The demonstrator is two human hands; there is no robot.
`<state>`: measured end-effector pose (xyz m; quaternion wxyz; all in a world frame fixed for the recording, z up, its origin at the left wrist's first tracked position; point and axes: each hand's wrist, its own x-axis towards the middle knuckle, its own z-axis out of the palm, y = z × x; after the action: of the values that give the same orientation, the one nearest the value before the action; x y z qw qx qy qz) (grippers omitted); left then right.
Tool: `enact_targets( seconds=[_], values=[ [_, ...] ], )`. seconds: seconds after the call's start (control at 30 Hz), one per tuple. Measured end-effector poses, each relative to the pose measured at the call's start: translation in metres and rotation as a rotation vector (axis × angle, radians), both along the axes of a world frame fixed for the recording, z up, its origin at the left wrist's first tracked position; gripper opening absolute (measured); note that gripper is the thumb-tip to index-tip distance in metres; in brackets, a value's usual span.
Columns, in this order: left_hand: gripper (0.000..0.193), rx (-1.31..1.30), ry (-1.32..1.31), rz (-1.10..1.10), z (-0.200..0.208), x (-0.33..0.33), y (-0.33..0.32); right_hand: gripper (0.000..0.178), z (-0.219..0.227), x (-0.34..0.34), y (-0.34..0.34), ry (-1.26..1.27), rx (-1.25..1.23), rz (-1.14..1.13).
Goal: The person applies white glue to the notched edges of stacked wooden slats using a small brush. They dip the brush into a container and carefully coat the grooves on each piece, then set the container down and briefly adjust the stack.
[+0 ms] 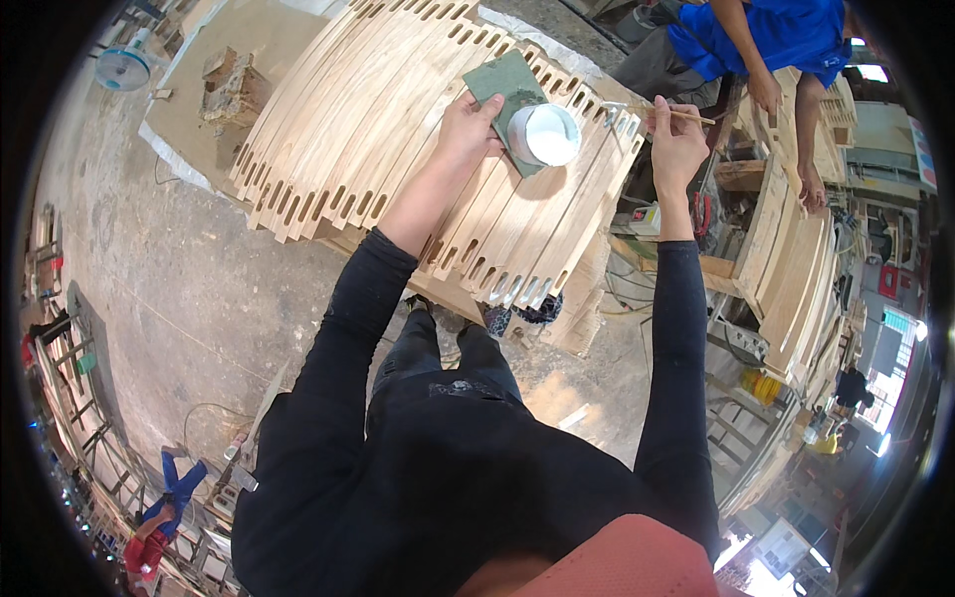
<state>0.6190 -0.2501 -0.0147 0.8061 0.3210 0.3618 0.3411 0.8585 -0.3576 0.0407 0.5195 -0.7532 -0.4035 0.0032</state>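
Observation:
My left hand (468, 129) grips a green board (497, 84) above the wooden slats. On that board stands an open white tub (550, 135) filled with something white, probably glue. Pinched in my right hand (676, 147) is a thin brush (692, 116); its tip reaches left to the slotted ends at the right of the slats. Long, slightly curved wooden slats (378, 114) lie side by side, with oval slots cut near both ends. Several slots at the right side and the near right end look white inside.
A co-worker in a blue shirt (761, 45) handles wood at the upper right. Stacked curved boards (796, 289) stand at the right. At the upper left are a rough wooden block (231, 88) and a fan (123, 68). Cables cross the concrete floor (189, 298).

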Motion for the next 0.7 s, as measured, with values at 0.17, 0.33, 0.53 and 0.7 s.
enact_targets(
  seconds=[0.17, 0.33, 0.53, 0.7],
  values=[
    [0.024, -0.014, 0.034, -0.005, 0.002, 0.001, -0.001, 0.027, 0.000, 0.004, -0.002, -0.041, -0.038, -0.021],
    [0.024, -0.016, 0.008, 0.000, 0.001, 0.001, -0.001, 0.025, 0.000, 0.001, 0.005, -0.089, -0.091, 0.024],
    [0.025, -0.024, -0.001, 0.004, -0.003, 0.001, 0.000, 0.026, 0.006, -0.002, 0.013, -0.283, -0.276, 0.075],
    [0.023, 0.006, -0.007, 0.007, -0.007, 0.001, 0.002, 0.027, 0.012, -0.007, 0.018, -0.188, -0.316, 0.119]
  ],
)
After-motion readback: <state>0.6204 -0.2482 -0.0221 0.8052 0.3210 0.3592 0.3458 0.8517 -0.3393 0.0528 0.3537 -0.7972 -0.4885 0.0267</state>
